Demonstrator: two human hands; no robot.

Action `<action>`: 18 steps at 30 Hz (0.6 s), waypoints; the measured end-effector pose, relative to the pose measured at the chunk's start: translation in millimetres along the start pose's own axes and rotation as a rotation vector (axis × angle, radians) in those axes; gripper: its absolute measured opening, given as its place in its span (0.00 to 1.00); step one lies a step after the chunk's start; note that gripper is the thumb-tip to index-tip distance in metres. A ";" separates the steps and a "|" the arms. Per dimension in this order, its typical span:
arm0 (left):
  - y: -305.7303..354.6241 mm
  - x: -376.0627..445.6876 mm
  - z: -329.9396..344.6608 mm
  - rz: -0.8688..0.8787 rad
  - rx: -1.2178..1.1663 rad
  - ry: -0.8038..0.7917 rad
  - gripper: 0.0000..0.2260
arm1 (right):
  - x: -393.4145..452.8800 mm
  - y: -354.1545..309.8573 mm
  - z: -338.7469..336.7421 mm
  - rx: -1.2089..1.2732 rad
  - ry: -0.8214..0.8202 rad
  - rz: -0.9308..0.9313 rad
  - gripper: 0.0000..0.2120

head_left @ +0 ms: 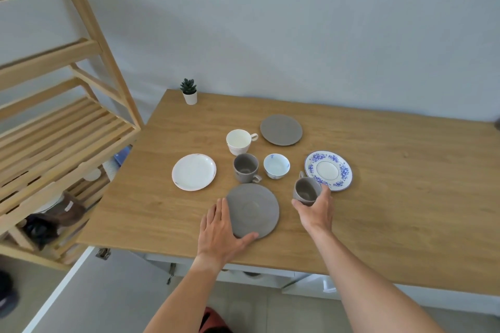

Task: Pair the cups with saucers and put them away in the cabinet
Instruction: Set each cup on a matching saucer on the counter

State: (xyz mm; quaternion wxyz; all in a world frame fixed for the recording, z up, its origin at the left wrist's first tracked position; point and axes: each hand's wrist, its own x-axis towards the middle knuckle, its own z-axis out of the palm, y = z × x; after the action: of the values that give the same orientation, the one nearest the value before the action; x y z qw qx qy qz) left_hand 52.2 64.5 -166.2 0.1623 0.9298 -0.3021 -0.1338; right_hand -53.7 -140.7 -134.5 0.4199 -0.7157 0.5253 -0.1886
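Observation:
My right hand [316, 209] grips a grey cup [305, 190], tilted, just right of the near grey saucer [253, 209]. My left hand [221, 227] lies flat on the table, its fingers and thumb touching that saucer's left and front edge. A second grey cup [245, 167] stands behind the saucer. A white cup [239, 141] and a blue-patterned cup [276, 166] stand nearby. A white saucer [194, 171] is at the left, a blue floral saucer [328, 170] at the right, and another grey saucer [280, 129] farther back.
The wooden table [392, 211] stands against a pale wall. A small potted plant [189, 91] sits at its back left corner. A slatted wooden shelf unit [62, 130] stands to the left, with dishes and dark items on its lower shelf.

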 end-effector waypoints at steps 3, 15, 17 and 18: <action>2.4 3.3 2.7 0.038 0.021 -0.002 0.56 | -4.0 3.9 -1.5 0.063 0.002 -0.030 0.34; 45.1 8.4 16.4 0.149 0.053 -0.056 0.57 | -35.6 9.2 1.0 -0.106 -0.077 -0.327 0.33; 52.6 7.9 19.0 0.138 0.065 -0.070 0.58 | -38.0 13.3 -0.1 -0.130 -0.088 -0.332 0.33; 55.7 7.7 19.8 0.134 0.066 -0.076 0.58 | -39.0 14.9 -1.0 -0.140 -0.090 -0.334 0.33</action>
State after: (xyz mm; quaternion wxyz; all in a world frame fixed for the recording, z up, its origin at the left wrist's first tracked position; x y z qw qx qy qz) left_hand 22.4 12.9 -164.1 0.1286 0.9066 -0.3738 -0.1479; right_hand -78.0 -107.1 -139.2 0.3549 -0.8282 0.3916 -0.1866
